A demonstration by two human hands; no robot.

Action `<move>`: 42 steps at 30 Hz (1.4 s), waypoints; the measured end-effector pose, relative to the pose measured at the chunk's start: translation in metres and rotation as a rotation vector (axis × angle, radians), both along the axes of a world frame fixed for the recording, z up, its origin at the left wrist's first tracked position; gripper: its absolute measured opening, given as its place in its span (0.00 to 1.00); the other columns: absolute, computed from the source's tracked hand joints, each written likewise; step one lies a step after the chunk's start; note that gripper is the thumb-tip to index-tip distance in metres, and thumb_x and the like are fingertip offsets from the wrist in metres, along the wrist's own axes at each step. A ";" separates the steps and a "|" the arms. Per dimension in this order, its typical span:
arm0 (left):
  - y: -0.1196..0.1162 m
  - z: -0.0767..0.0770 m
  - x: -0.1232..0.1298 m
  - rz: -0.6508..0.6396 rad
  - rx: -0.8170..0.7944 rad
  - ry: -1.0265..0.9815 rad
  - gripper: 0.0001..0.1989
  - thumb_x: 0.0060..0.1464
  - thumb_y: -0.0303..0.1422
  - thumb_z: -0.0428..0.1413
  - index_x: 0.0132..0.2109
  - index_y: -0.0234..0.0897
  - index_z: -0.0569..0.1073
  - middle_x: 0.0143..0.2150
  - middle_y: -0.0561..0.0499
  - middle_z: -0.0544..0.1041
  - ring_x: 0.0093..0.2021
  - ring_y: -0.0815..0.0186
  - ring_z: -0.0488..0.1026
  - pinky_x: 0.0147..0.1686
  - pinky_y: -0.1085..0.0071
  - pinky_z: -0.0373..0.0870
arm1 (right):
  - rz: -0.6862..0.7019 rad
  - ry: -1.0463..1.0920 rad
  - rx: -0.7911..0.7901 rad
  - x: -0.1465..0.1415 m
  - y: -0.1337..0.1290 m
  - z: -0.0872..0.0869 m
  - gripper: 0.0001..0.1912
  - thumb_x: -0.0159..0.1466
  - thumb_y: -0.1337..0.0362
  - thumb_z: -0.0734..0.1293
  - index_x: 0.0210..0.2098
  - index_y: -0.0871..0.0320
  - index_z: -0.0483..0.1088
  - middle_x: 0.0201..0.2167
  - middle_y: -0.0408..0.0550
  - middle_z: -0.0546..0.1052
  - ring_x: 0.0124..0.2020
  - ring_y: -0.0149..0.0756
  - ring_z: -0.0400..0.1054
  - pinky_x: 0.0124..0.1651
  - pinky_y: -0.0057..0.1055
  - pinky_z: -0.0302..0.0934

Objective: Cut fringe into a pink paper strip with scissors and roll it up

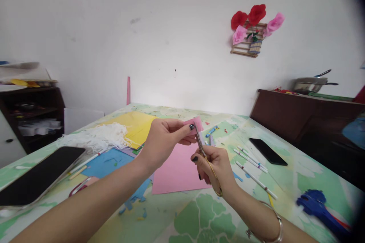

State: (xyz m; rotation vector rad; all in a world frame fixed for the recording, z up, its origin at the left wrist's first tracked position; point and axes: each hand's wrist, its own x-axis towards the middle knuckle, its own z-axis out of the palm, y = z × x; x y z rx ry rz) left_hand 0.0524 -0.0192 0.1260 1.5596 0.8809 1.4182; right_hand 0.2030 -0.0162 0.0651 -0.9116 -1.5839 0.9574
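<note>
Between the thumb and fingers of my left hand (167, 136) is a small piece of pink paper (197, 121), held up over the table. My right hand (215, 165) grips a pair of gold-handled scissors (201, 146), their blades pointing up at the pink piece and touching or overlapping its edge. Whether the blades are fully closed cannot be made out. Beneath both hands a larger pink sheet (176, 174) lies flat. Blue paper (105, 165) with cut scraps rests left of it, partly hidden by my left forearm.
Yellow sheets (137, 125) and a heap of white string (97, 136) lie at the back left. A large black phone (42, 174) is at left, a smaller phone (268, 152) at right. Several white sticks (256, 180) and a blue glue gun (319, 209) lie on the right.
</note>
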 end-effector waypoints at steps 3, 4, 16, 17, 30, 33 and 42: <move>0.000 0.000 0.000 0.004 -0.004 -0.002 0.07 0.51 0.32 0.57 0.31 0.34 0.79 0.26 0.48 0.80 0.30 0.63 0.78 0.34 0.69 0.77 | -0.015 -0.019 0.006 0.000 0.000 0.000 0.20 0.52 0.51 0.70 0.17 0.59 0.64 0.06 0.38 0.62 0.06 0.22 0.48 0.09 0.20 0.42; 0.000 0.000 0.000 0.007 -0.005 0.000 0.07 0.51 0.32 0.57 0.31 0.35 0.79 0.26 0.48 0.80 0.30 0.63 0.78 0.34 0.69 0.77 | -0.017 -0.022 0.005 0.000 -0.001 0.000 0.20 0.52 0.51 0.70 0.17 0.59 0.64 0.06 0.38 0.62 0.06 0.22 0.49 0.09 0.20 0.42; -0.001 0.000 0.000 0.003 -0.009 -0.008 0.07 0.51 0.32 0.58 0.31 0.33 0.79 0.26 0.48 0.80 0.30 0.63 0.78 0.33 0.69 0.77 | -0.036 -0.042 0.036 0.000 0.000 -0.001 0.22 0.51 0.48 0.71 0.16 0.59 0.64 0.05 0.38 0.62 0.06 0.22 0.49 0.09 0.20 0.42; -0.001 -0.001 0.000 0.003 -0.009 -0.008 0.07 0.51 0.32 0.58 0.31 0.33 0.79 0.26 0.48 0.80 0.30 0.63 0.78 0.33 0.69 0.77 | -0.038 -0.044 0.039 0.000 0.000 -0.001 0.22 0.51 0.48 0.71 0.16 0.59 0.64 0.05 0.38 0.62 0.06 0.22 0.49 0.09 0.20 0.42; -0.001 0.001 0.001 -0.021 0.003 -0.019 0.08 0.50 0.34 0.58 0.30 0.34 0.78 0.26 0.49 0.79 0.30 0.62 0.78 0.34 0.67 0.77 | -0.033 -0.018 0.044 0.000 -0.001 -0.001 0.23 0.52 0.47 0.70 0.17 0.59 0.63 0.06 0.37 0.61 0.06 0.22 0.48 0.09 0.20 0.42; 0.000 0.000 0.001 -0.025 0.000 -0.030 0.07 0.51 0.33 0.57 0.30 0.35 0.78 0.26 0.49 0.80 0.31 0.62 0.78 0.35 0.67 0.77 | -0.029 -0.015 0.041 0.001 -0.001 0.000 0.23 0.53 0.46 0.69 0.17 0.59 0.62 0.06 0.37 0.61 0.06 0.21 0.48 0.09 0.20 0.42; 0.001 -0.003 0.001 -0.047 0.006 -0.057 0.07 0.52 0.33 0.57 0.31 0.35 0.79 0.26 0.49 0.80 0.31 0.63 0.78 0.34 0.68 0.77 | -0.033 -0.009 0.051 0.000 -0.001 -0.001 0.24 0.53 0.45 0.68 0.17 0.58 0.62 0.05 0.37 0.60 0.06 0.21 0.47 0.09 0.20 0.41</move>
